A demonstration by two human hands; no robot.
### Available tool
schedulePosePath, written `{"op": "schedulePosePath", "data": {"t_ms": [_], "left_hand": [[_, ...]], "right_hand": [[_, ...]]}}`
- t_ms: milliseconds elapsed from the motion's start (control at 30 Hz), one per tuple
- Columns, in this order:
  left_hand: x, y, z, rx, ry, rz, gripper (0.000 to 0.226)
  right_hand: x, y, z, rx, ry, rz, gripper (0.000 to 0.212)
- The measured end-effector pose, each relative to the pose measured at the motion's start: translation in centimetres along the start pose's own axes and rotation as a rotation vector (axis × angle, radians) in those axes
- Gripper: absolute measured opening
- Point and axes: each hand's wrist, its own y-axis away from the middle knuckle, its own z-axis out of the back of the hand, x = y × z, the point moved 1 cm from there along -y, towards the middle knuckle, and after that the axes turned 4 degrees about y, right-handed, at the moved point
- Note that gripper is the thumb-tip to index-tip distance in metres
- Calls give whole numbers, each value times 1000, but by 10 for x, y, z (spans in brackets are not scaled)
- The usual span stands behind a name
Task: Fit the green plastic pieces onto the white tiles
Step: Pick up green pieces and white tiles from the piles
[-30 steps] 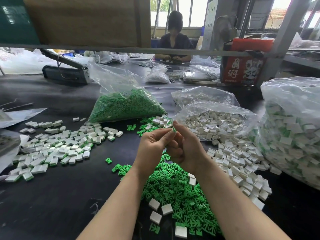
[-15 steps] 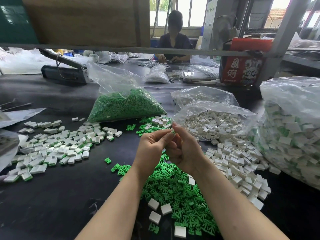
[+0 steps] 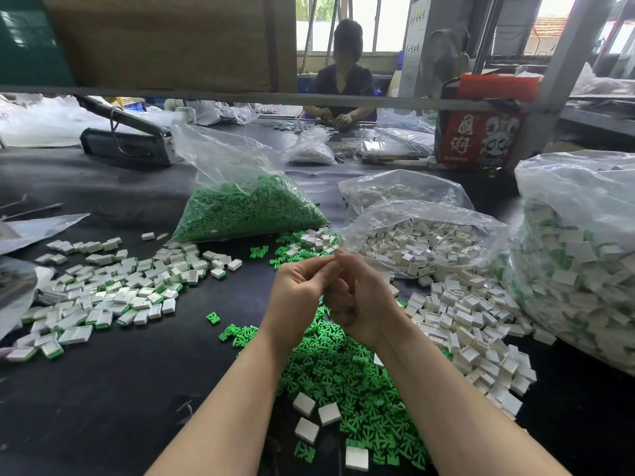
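Landmark: loose green pile (image 3: 347,376) on the black table (image 3: 103,389), nearest the viewer.

- Left hand (image 3: 302,297): raised above the pile's far edge, fingers curled, fingertips pressed against the right hand's. Whatever is pinched there is hidden; cannot tell which piece it grips.
- Right hand (image 3: 360,304): beside the left, touching it, fingers clenched inward. Held item not visible.
- Change from a second ago: a green speck showed at the fingertips then; now it is covered. Both hands have stayed in the same spot above the pile, knuckles drawn closer.
- White tiles (image 3: 464,324): loose heap right of the pile, unmoved; four strays lie on the pile's near edge.
- Fitted tiles (image 3: 113,290): spread left of the pile, unchanged.
- Bag of green pieces (image 3: 247,211): beyond the pile.
- Bag of white tiles (image 3: 419,242): beyond-right.
- Large bag of fitted tiles (image 3: 577,269): far right.
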Motion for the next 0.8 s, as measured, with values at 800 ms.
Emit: {"op": "schedulePosePath", "data": {"t_ms": [800], "left_hand": [[3,-3,6,29,-7,-31,18]], "right_hand": [[14,3,3,-20,203,6,49]]}}
